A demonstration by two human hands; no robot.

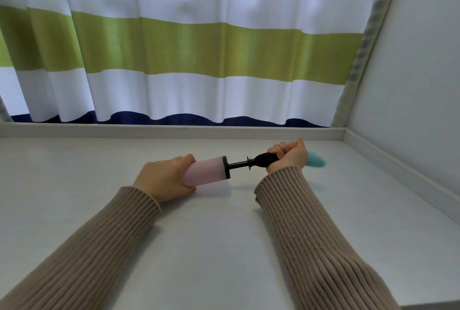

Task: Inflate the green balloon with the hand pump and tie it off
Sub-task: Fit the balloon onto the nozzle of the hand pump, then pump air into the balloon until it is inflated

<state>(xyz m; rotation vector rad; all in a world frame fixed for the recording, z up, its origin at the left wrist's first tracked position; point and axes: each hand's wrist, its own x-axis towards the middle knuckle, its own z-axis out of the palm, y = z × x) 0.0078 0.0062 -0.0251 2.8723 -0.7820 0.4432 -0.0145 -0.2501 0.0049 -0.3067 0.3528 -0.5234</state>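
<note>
Pump [207, 170] lies level above the counter [99, 160], long axis left to right: left hand [164, 180] grips its pink barrel, right hand [290, 154] grips the black nozzle end, balloon [317, 161] projecting just beyond, barely inflated.

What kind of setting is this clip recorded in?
Probably a room at home, at a window: a striped curtain hangs behind a plain white table set into a corner, where two hands work a pink hand pump.

Head cam, looks fwd+down, close over table [224, 247], facing curtain [199, 48].
</note>
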